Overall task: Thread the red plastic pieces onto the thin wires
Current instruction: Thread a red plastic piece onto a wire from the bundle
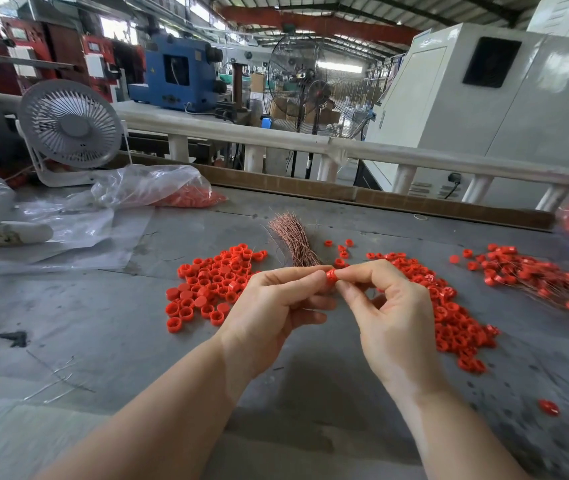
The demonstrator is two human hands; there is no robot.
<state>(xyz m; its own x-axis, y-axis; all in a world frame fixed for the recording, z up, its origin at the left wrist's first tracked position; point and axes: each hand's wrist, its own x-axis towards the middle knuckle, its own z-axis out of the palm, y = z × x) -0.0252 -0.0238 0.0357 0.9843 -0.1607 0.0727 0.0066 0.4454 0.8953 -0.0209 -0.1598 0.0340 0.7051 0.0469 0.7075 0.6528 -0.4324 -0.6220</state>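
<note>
We look down at two bare hands meeting above a grey bench [68, 306]. The left hand [276, 306] pinches a small red plastic piece [330, 274] between thumb and forefinger, its other fingers loosely curled beneath. The right hand [390, 313] pinches at the same piece from the other side, fingertips narrow and close; we judge it is guiding a wire into the piece, though the wire itself is too thin for us to see there.

Just beyond the hands lies a bundle of thin copper-coloured wires [293, 242], fanned at its far end, near enough to draw from. A heap of loose red pieces [210, 285] sits to the left of the hands and a second heap [452, 317] to the right, partly behind the right hand. Further right, a pile of pieces tangled with wires [532, 271] looks like finished work set aside.

At the far left, a clear plastic bag [158, 187] holds more red pieces, beside a small white desk fan [70, 124].
</note>
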